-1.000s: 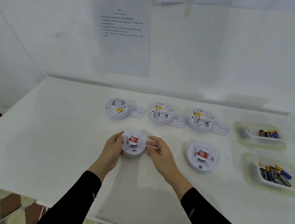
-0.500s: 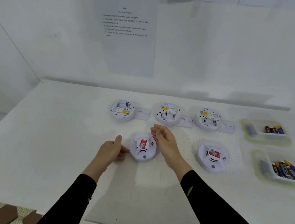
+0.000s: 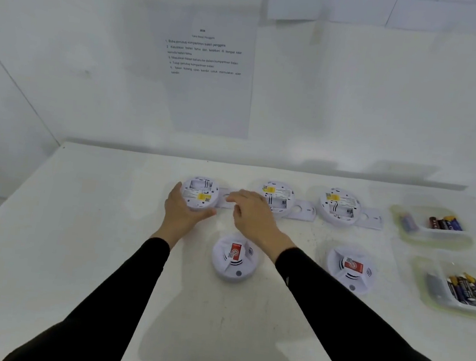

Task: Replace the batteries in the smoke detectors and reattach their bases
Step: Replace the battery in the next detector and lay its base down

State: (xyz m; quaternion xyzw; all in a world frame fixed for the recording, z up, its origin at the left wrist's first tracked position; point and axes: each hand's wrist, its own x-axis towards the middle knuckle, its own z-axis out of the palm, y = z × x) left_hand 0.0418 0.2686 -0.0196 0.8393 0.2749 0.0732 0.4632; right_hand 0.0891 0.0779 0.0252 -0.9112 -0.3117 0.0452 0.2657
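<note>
Plainly, the white wall [image 3: 358,105] fills the upper half of the frame; a printed sheet [image 3: 205,87] hangs on it just left of centre, its lines too small to read; below it the white counter [image 3: 74,250] spreads across the lower half.

Two black sleeves come up from the bottom edge, the left sleeve [image 3: 116,300] and the right sleeve [image 3: 347,326], both pointing towards the middle of the frame.

At the right edge sit two clear trays; the far tray [image 3: 431,239] holds a few batteries [image 3: 445,224]; the near tray [image 3: 453,308] holds a larger heap of batteries [image 3: 470,291].

Five round white smoke detectors lie on the counter; three in a back row lie underside up, showing yellow labels: the rear left detector [image 3: 199,193], the rear middle detector [image 3: 277,198] and the rear right detector [image 3: 339,206]; two in front lie face up with red stickers: the front left detector [image 3: 233,258] at centre and the front right detector [image 3: 349,268] right of centre.

The left hand [image 3: 182,212] cups the rear left detector, fingers round its left rim and thumb along its near edge; the right hand [image 3: 252,214] hangs just right of it, fingers loosely extended and blurred, gripping nothing.

Flat white bases lie just right of each rear detector; the left base [image 3: 222,206] sits under the right hand's fingertips, and I cannot tell whether they touch it; the middle base [image 3: 304,211] and the right base [image 3: 373,221] lie bare.
</note>
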